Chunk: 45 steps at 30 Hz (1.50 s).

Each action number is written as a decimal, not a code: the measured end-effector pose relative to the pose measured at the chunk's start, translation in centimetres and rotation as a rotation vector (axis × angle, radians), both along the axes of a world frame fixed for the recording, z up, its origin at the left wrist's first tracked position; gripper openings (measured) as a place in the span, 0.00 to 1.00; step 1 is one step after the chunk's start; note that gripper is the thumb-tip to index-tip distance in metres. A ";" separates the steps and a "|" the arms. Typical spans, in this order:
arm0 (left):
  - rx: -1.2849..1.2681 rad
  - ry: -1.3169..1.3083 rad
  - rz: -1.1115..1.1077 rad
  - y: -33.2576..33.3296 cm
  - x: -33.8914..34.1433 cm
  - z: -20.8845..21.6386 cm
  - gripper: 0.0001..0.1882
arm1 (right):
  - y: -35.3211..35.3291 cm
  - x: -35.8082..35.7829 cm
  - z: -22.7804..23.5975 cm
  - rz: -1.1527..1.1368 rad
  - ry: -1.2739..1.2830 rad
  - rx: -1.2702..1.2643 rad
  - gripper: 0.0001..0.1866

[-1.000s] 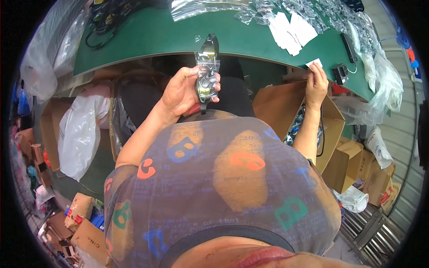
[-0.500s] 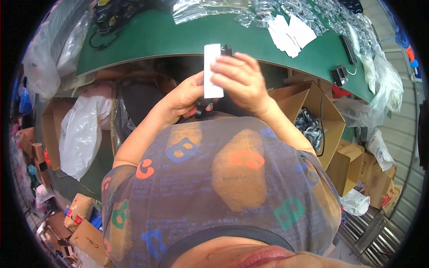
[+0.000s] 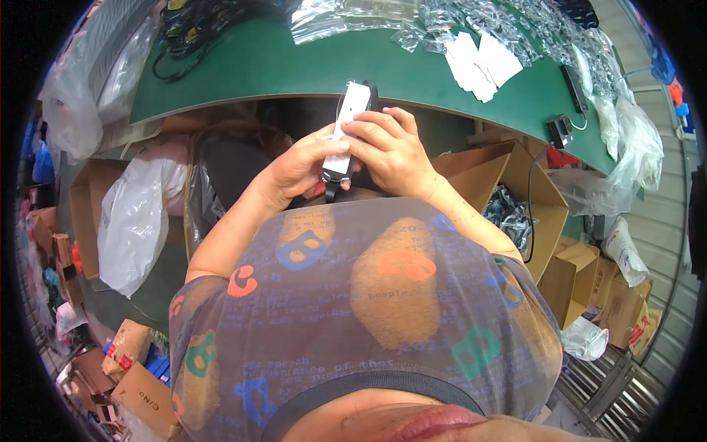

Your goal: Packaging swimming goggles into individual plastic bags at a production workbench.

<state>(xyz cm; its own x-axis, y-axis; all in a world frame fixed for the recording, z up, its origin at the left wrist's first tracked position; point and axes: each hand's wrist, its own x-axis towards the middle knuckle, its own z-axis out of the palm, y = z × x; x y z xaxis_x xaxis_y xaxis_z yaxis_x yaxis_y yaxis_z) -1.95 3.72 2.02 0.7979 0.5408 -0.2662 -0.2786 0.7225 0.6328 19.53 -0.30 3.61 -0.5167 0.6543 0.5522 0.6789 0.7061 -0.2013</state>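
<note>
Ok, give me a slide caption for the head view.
Left hand and right hand hold a white card against a black-strapped item near a green table.

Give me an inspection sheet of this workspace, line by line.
Surface: green table, curved in this fisheye view.
Things in hand: white card over a black-strapped item, mostly hidden.
Clutter: white slips, clear bags and a dark pile on the table.
Hands: left hand grips with its thumb on the card; right hand has its fingers on the card.
Cables: black cable hanging by the right carton; white lead beside a black adapter.
Surroundings: dark packs in that carton; white bag at left; ribbed wall at right.
</note>
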 end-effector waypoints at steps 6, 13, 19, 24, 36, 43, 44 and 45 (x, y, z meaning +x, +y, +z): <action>0.051 0.048 0.034 -0.2 0.1 -0.3 0.23 | 2.6 1.9 0.1 0.003 0.222 0.035 0.17; 0.079 0.132 -0.040 -0.7 0.2 -0.6 0.22 | 5.7 1.2 -0.7 -0.178 0.124 -0.105 0.16; 0.011 0.102 -0.016 -1.3 0.0 -0.6 0.24 | 5.7 1.0 -0.8 -0.175 0.140 -0.345 0.14; -0.048 -0.030 0.078 -0.3 -1.2 1.4 0.26 | 4.0 -0.4 -1.2 -0.076 1.118 -0.696 0.26; 0.105 0.053 0.247 2.3 -4.0 2.0 0.24 | 0.7 1.0 -3.3 0.573 1.557 -1.765 0.26; 0.331 0.282 0.230 1.1 -2.6 -1.4 0.28 | 3.8 2.0 6.2 0.253 1.006 -0.898 0.09; 0.361 0.298 0.218 0.6 -2.1 -1.7 0.28 | 4.9 2.3 6.3 0.095 0.948 -0.707 0.09; 0.274 0.252 0.180 0.0 -1.6 -1.3 0.28 | 6.0 2.4 5.6 0.106 1.132 -0.709 0.11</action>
<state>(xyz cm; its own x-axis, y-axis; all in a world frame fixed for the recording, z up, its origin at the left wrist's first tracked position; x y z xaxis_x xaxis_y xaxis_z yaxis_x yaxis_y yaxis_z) -3.56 3.70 0.74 0.6124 0.7438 -0.2677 -0.1972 0.4717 0.8594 21.88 5.68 9.24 -0.0696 0.9610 0.2675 -0.1553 0.2545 -0.9545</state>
